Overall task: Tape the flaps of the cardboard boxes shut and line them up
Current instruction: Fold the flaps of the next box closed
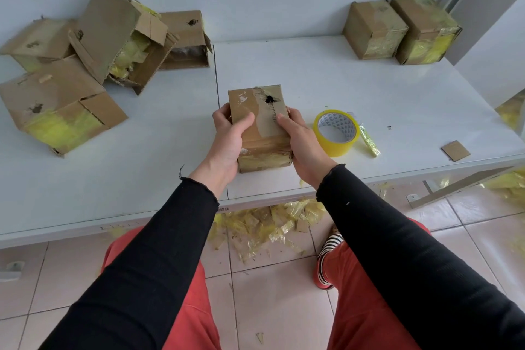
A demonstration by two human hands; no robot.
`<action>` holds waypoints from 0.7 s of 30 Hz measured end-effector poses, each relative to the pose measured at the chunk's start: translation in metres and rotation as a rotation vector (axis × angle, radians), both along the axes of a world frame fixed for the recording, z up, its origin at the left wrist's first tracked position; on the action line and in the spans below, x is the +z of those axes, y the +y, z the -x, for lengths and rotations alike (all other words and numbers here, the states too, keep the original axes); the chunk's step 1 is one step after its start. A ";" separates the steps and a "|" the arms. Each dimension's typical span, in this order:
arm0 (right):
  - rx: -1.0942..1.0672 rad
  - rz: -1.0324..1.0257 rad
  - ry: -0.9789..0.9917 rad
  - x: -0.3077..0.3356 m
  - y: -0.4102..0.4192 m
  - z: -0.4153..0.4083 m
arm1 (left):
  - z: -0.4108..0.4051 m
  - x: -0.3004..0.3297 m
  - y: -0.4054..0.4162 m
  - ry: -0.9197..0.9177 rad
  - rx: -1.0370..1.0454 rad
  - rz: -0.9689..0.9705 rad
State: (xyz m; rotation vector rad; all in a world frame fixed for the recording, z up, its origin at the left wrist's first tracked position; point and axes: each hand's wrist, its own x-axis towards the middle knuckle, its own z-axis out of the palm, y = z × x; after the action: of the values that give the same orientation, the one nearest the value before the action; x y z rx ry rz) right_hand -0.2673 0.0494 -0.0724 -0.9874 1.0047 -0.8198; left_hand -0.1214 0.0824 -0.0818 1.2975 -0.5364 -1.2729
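You hold a cardboard box [260, 128] at the centre of the frame, near the front edge of the white table [369, 88]. Your left hand [228, 139] curls round its left side, thumb pressed on the top face; your right hand [302, 140] grips the right side, thumb on the tape strip [268, 122]. A roll of yellow tape [336, 132] stands just right of the box. 2 taped boxes [400, 30] sit side by side at upper right; 4 open boxes [93, 51] are heaped at upper left. Yellow tape scraps [272, 224] litter the floor below.
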 end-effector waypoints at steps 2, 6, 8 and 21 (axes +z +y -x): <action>0.004 -0.015 0.017 0.003 -0.009 0.004 | -0.005 0.002 -0.004 -0.096 -0.034 0.001; 0.099 0.037 0.144 0.011 -0.024 0.002 | -0.022 0.014 -0.022 -0.488 -0.214 0.018; 0.133 0.043 0.177 0.015 -0.029 -0.002 | -0.021 0.019 -0.030 -0.553 -0.257 0.038; -0.094 0.130 0.275 0.008 -0.055 -0.024 | -0.025 0.007 -0.037 -1.071 -0.210 0.135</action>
State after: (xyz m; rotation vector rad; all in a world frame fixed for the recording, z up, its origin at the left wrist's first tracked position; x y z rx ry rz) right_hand -0.2433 -0.0060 -0.0642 -1.1936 1.2527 -0.8503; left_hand -0.0967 0.0459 -0.0745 1.7801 -1.5034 -0.5809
